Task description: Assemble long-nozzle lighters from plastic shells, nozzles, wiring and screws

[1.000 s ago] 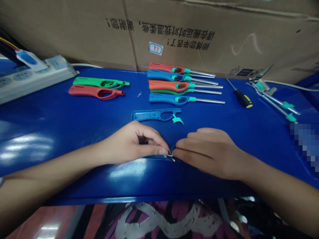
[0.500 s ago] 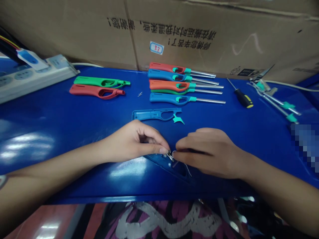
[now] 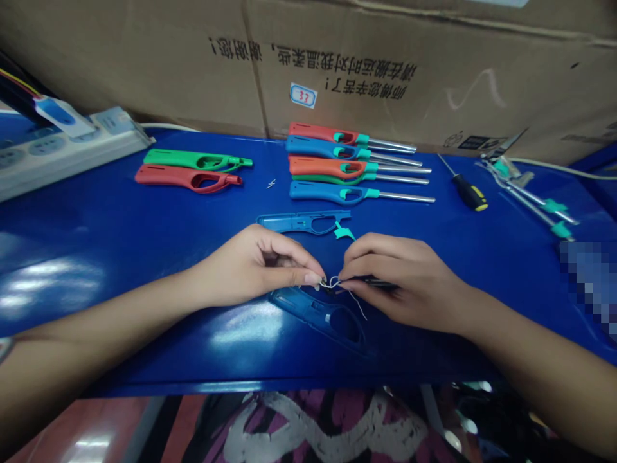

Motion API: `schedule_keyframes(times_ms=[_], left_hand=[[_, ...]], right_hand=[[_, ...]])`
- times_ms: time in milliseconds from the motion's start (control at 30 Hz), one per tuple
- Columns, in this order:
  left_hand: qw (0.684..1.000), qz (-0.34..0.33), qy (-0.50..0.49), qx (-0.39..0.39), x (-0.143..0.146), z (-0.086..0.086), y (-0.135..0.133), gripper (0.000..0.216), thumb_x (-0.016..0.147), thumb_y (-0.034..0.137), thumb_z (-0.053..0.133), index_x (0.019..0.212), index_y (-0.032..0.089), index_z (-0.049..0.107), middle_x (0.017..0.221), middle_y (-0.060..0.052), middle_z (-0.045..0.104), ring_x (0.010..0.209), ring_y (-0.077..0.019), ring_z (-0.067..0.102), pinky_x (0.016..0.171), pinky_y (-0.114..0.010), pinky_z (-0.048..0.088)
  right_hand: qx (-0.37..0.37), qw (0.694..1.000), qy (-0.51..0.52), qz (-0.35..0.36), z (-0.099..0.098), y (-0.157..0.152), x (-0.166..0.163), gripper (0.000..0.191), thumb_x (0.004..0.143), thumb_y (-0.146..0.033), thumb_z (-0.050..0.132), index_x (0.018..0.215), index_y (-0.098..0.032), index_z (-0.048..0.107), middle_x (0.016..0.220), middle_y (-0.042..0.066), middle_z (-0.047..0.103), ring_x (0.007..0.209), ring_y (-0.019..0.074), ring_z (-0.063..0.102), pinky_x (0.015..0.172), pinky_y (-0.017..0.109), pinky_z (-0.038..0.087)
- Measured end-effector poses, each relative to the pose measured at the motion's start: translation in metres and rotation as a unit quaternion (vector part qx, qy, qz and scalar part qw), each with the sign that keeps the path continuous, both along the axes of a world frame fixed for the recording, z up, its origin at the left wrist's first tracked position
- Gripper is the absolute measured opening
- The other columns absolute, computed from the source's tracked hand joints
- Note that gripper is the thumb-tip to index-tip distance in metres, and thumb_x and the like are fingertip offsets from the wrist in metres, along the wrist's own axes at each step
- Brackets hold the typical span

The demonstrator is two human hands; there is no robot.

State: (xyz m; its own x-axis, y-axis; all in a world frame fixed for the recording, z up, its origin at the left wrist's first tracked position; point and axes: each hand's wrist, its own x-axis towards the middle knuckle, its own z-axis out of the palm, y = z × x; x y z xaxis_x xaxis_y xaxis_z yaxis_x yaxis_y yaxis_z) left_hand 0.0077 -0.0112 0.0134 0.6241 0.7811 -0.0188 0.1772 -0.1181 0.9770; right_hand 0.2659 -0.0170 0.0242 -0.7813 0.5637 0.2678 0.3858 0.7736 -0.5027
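Between thumb and fingertips, my left hand (image 3: 263, 265) pinches one end of a thin white wire (image 3: 358, 305) with a small dark part at it. My right hand (image 3: 409, 276) is closed on the same wire a little to the right, and a dark slim piece (image 3: 380, 281) shows among its fingers. The wire makes a small loop between the hands, and its loose tail hangs down. Beneath them lies a blue lighter shell half (image 3: 313, 313), inside facing up. Behind my hands is the other blue shell half (image 3: 284, 222), with a teal trigger (image 3: 344, 232) by its narrow end.
Several assembled lighters (image 3: 328, 167) lie stacked at the back. Green (image 3: 178, 158) and red (image 3: 166, 175) lighter bodies rest left, near small pins (image 3: 271, 184). A screwdriver (image 3: 467, 190) and metal lighter tubes (image 3: 535, 204) lie right. A power strip (image 3: 113, 138) and cardboard box (image 3: 144, 77) stand behind.
Both hands have risen slightly off the lower blue shell half with the wire, so more of the shell shows. The right hand's fingers have shifted, and the wire loop is now clearer.
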Motion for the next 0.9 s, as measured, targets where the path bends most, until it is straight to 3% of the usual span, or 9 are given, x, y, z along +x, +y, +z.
schedule_keyframes(times_ms=[300, 467, 633, 767, 900], left_hand=[[0.997, 0.004, 0.019, 0.069, 0.003, 0.004, -0.005, 0.010, 0.084, 0.014, 0.074, 0.090, 0.018, 0.080, 0.086, -0.003, 0.080, 0.076, -0.0150, 0.076, 0.069, -0.019, 0.060], [0.993, -0.007, 0.028, 0.113, 0.006, 0.004, -0.009, 0.009, 0.087, 0.014, 0.072, 0.090, 0.017, 0.080, 0.086, -0.002, 0.079, 0.076, -0.0116, 0.074, 0.071, -0.015, 0.057], [0.988, 0.032, 0.025, 0.146, 0.006, 0.006, -0.008, 0.008, 0.086, 0.012, 0.073, 0.088, 0.015, 0.080, 0.084, -0.001, 0.079, 0.076, -0.0088, 0.074, 0.072, -0.011, 0.056], [0.985, 0.048, 0.022, 0.162, 0.006, 0.008, -0.008, 0.009, 0.086, 0.011, 0.073, 0.089, 0.016, 0.080, 0.086, -0.001, 0.079, 0.078, -0.0083, 0.074, 0.076, -0.009, 0.056], [0.990, 0.048, 0.024, 0.130, 0.006, 0.006, -0.008, 0.009, 0.085, 0.011, 0.074, 0.087, 0.017, 0.080, 0.084, 0.000, 0.079, 0.077, -0.0090, 0.074, 0.074, -0.011, 0.056]], right_hand=[[-0.059, 0.996, 0.020, -0.064, 0.000, -0.009, -0.008, 0.008, 0.098, -0.023, 0.060, 0.096, -0.020, 0.067, 0.091, 0.001, 0.072, 0.077, 0.0113, 0.064, 0.068, 0.023, 0.046], [-0.066, 0.993, 0.029, -0.096, 0.002, -0.012, -0.010, 0.007, 0.094, -0.022, 0.065, 0.090, -0.019, 0.070, 0.082, -0.001, 0.070, 0.062, 0.0082, 0.055, 0.059, 0.023, 0.041], [-0.087, 0.988, 0.034, -0.123, 0.004, -0.010, -0.009, 0.007, 0.090, -0.021, 0.069, 0.096, -0.019, 0.069, 0.078, -0.004, 0.066, 0.053, 0.0056, 0.045, 0.054, 0.021, 0.039], [-0.073, 0.992, 0.040, -0.100, 0.003, -0.008, -0.006, 0.011, 0.092, -0.021, 0.066, 0.102, -0.018, 0.066, 0.086, -0.002, 0.067, 0.060, 0.0065, 0.050, 0.059, 0.021, 0.042], [0.017, 1.000, -0.012, -0.017, -0.001, -0.005, -0.001, 0.018, 0.098, -0.018, 0.057, 0.113, -0.021, 0.066, 0.102, 0.001, 0.070, 0.086, 0.0112, 0.064, 0.073, 0.024, 0.046]])
